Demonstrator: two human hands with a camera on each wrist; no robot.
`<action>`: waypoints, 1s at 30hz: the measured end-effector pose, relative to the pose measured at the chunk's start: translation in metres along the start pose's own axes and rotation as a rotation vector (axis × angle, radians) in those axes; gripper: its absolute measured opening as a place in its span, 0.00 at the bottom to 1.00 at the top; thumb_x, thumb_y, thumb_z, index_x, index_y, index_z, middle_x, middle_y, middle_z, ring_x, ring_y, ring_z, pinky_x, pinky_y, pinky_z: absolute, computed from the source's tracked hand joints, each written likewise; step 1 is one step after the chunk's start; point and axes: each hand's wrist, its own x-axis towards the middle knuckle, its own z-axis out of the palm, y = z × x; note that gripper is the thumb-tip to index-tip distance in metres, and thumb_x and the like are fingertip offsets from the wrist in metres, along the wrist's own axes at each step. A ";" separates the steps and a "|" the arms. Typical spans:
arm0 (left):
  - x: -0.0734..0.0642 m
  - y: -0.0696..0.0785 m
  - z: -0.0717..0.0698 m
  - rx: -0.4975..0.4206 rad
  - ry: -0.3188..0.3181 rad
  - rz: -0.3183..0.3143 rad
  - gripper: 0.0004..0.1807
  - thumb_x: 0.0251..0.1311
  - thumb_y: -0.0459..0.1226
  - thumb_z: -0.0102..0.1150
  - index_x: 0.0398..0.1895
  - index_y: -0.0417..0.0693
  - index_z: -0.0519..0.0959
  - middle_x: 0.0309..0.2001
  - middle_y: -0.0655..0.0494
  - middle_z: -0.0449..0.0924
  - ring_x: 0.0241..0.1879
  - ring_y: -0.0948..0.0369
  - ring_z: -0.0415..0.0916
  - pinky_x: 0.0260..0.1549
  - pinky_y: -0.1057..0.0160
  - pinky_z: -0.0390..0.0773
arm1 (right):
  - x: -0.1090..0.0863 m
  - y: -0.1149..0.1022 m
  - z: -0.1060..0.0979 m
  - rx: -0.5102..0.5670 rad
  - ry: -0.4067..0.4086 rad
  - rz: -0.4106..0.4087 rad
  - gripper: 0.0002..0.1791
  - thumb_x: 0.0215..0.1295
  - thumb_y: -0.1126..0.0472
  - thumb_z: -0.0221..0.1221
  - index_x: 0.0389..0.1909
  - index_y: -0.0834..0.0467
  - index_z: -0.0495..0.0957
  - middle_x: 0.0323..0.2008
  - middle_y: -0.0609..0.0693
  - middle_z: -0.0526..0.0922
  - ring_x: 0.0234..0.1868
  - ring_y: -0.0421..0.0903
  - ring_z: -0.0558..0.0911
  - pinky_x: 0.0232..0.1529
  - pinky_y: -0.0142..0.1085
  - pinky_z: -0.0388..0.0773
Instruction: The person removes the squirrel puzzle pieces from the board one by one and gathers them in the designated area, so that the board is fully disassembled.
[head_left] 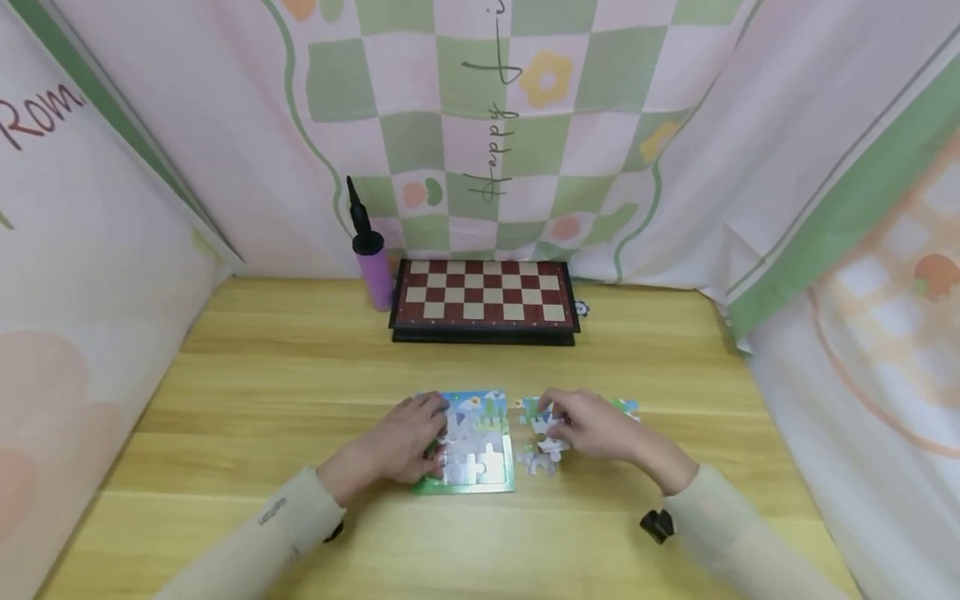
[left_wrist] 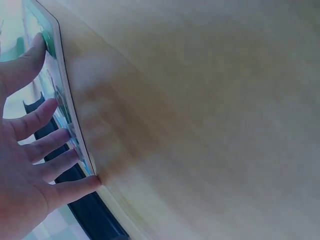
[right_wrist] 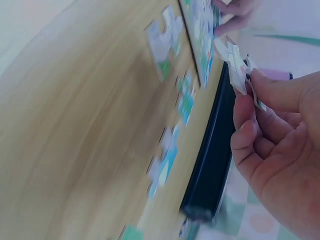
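A jigsaw board with a green lower border lies on the table, part of its picture filled in. My left hand rests on its left side. In the left wrist view the fingers are spread and fairly straight, with the tips along the board's edge. Just right of the board, my right hand is over loose puzzle pieces. Seen from the right wrist, its thumb and fingers pinch a few overlapping puzzle pieces, raised off the table. Their exact number is hidden by the overlap.
Farther back on the wooden table sits a red and cream chessboard box. A purple hand pump stands upright at its left. More puzzle pieces lie behind my right hand. Printed curtains hang along the back and sides.
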 end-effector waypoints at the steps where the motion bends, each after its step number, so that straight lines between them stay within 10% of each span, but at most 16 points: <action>1: 0.000 0.000 -0.001 0.000 0.002 -0.001 0.23 0.55 0.57 0.74 0.43 0.54 0.78 0.75 0.44 0.68 0.76 0.43 0.65 0.76 0.37 0.68 | -0.003 0.003 -0.002 0.001 -0.001 -0.001 0.14 0.69 0.64 0.64 0.53 0.61 0.80 0.37 0.48 0.88 0.36 0.37 0.83 0.38 0.28 0.84; 18: 0.002 -0.001 -0.002 0.006 -0.004 0.004 0.23 0.55 0.57 0.74 0.41 0.54 0.78 0.75 0.44 0.68 0.76 0.43 0.65 0.76 0.37 0.69 | -0.024 0.030 -0.005 -0.071 -0.092 0.026 0.08 0.60 0.67 0.69 0.39 0.54 0.85 0.37 0.45 0.86 0.35 0.35 0.77 0.37 0.29 0.80; 30: 0.002 -0.001 -0.002 -0.003 -0.030 -0.018 0.23 0.56 0.58 0.73 0.43 0.56 0.78 0.76 0.46 0.66 0.77 0.44 0.63 0.77 0.37 0.67 | -0.022 0.023 0.016 -0.343 -0.065 0.120 0.09 0.61 0.64 0.68 0.42 0.52 0.82 0.39 0.45 0.85 0.36 0.40 0.80 0.39 0.39 0.84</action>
